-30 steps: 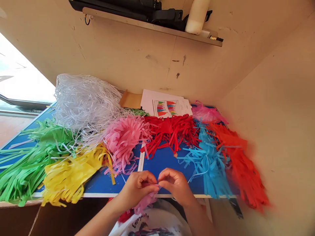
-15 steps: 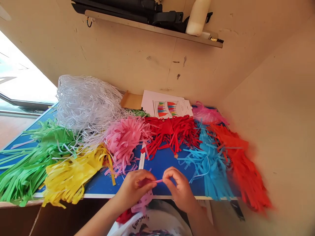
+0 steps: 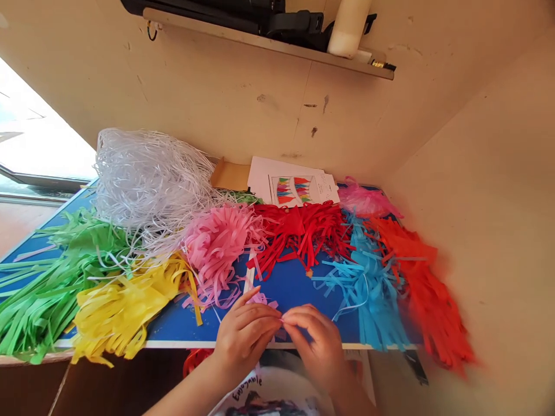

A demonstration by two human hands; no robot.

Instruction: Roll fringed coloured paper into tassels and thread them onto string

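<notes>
My left hand (image 3: pixel 246 332) and my right hand (image 3: pixel 318 341) meet fingertip to fingertip over the table's front edge. Both pinch a twisted bit of a pink paper tassel (image 3: pixel 263 299), mostly hidden by my fingers. Some of its fringe shows just beyond the left hand, whose index finger points up and away from the others. Behind my left hand lies a pile of pink fringed paper (image 3: pixel 221 240). Red fringed paper (image 3: pixel 306 231) spreads farther back in the middle, and blue fringed paper (image 3: pixel 373 289) lies right of my right hand.
On the blue table (image 3: pixel 295 289) are also green (image 3: pixel 65 283), yellow (image 3: pixel 125 312) and orange (image 3: pixel 422 289) fringed paper. A white stringy heap (image 3: pixel 151 179), a printed card (image 3: pixel 303 190) and a pink plastic bag (image 3: pixel 366 199) stand along the wall. A shelf (image 3: pixel 269 45) hangs above.
My hands have drawn together, and the twisted pink length between them is now nearly covered by fingers. The left index finger has lifted, and pink fringe has moved up behind the left hand.
</notes>
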